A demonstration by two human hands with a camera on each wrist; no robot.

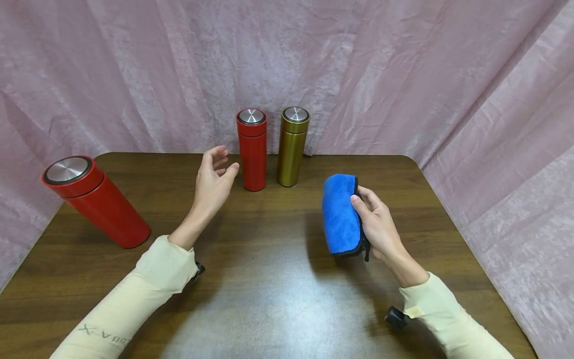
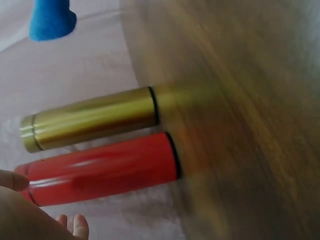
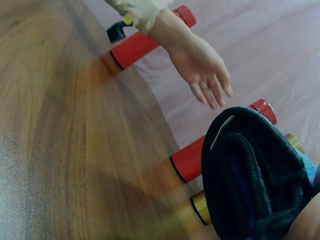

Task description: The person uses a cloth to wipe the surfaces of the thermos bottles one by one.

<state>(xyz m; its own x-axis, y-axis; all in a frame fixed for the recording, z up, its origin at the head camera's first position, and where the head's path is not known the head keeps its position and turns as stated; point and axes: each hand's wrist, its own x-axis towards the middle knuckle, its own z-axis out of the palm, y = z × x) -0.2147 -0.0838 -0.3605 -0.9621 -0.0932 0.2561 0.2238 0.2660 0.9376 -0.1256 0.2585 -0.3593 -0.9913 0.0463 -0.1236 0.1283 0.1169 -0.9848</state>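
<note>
The right hand point(image 1: 378, 224) grips a folded blue cloth point(image 1: 339, 214), its thumb on the near face and its fingers behind the black-edged side. The cloth extends to the left of that hand, raised off the brown table point(image 1: 278, 239) beneath it, and the right wrist view shows its layered, rolled end.

The left hand point(image 1: 213, 182) holds nothing: its fingers are loosely bent, with the thumb spread away from them. Just to the right of this hand, near the thumb but apart from it, stands an upright red flask point(image 1: 253, 159). A gold flask point(image 1: 291, 154) stands upright just beyond that, farther right of the left hand and ahead of the right hand, to its left. Well to the left of the left hand is the other red flask point(image 1: 105, 207). All 3 have silver-topped lids. Ahead of both hands hangs a pink curtain point(image 1: 287, 50).
</note>
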